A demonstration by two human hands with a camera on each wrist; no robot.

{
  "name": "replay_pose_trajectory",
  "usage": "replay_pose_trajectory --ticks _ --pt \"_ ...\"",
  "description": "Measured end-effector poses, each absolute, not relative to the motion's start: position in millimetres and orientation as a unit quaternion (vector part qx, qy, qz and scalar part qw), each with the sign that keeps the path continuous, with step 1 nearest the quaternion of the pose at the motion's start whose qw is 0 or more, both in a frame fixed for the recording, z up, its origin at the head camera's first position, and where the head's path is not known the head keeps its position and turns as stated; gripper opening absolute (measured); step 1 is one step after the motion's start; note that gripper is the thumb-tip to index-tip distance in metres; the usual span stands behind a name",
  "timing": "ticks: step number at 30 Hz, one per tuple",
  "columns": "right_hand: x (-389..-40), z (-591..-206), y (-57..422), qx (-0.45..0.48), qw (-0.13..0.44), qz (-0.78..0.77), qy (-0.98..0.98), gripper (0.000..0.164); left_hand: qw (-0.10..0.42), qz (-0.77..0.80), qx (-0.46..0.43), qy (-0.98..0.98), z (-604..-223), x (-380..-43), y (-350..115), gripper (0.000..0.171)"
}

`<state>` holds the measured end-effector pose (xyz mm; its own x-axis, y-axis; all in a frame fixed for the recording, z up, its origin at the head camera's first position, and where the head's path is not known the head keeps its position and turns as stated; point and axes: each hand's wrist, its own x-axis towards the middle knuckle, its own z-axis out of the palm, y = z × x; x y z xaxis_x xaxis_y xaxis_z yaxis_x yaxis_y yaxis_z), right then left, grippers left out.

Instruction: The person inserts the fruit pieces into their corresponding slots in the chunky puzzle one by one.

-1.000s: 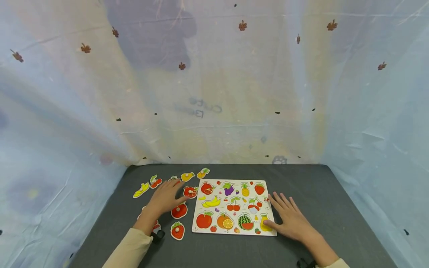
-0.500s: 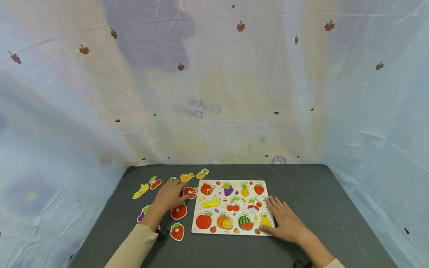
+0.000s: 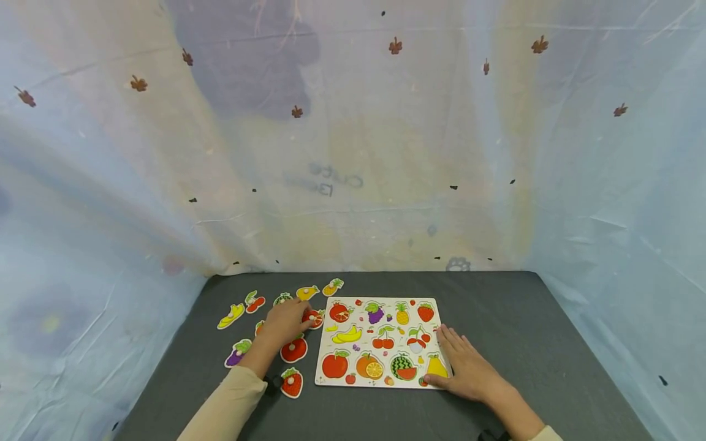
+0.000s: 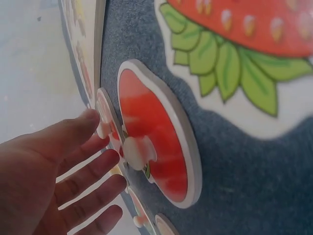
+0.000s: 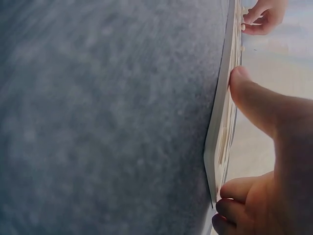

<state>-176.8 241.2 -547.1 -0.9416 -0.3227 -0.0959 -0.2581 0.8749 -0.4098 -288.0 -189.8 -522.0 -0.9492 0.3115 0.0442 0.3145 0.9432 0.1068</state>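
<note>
We are viewing the puzzle board (image 3: 394,351) from the head camera, where it is lying toward half past five on a dark tabletop (image 3: 491,312). Only this view is giving us the whole layout: a cut-fruit piece (image 3: 317,318) is lying just off the board between nine and ten o'clock, a whole red fruit piece (image 3: 294,350) near nine, and a strawberry piece (image 3: 292,384) near eight. The left wrist view is showing us what the overhead one is blurring (the pegs): a pale knob (image 4: 133,153) is standing out from the whole red fruit piece, and a second knob (image 4: 103,129) from the cut-fruit piece. The right wrist view is presenting the board's rim (image 5: 211,139) almost edge-on. As for pose, the left hand (image 3: 285,320) is reaching over the cut-fruit piece, thumb and fingers apart; whether they are touching its knob, we cannot tell. The right hand (image 3: 471,369) is resting at the board between three and four o'clock, fingers extended along the edge, thumb spreading onto it toward half past four. The two hands are staying well apart.
</note>
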Motion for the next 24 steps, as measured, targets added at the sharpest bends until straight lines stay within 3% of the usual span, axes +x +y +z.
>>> replay_pose_trajectory --ticks 24 --pt "-178.2 -542.4 232.3 -0.151 0.102 -0.206 0.961 0.125 -0.001 -0.103 -0.107 -0.989 -527.2 -292.3 -179.6 0.024"
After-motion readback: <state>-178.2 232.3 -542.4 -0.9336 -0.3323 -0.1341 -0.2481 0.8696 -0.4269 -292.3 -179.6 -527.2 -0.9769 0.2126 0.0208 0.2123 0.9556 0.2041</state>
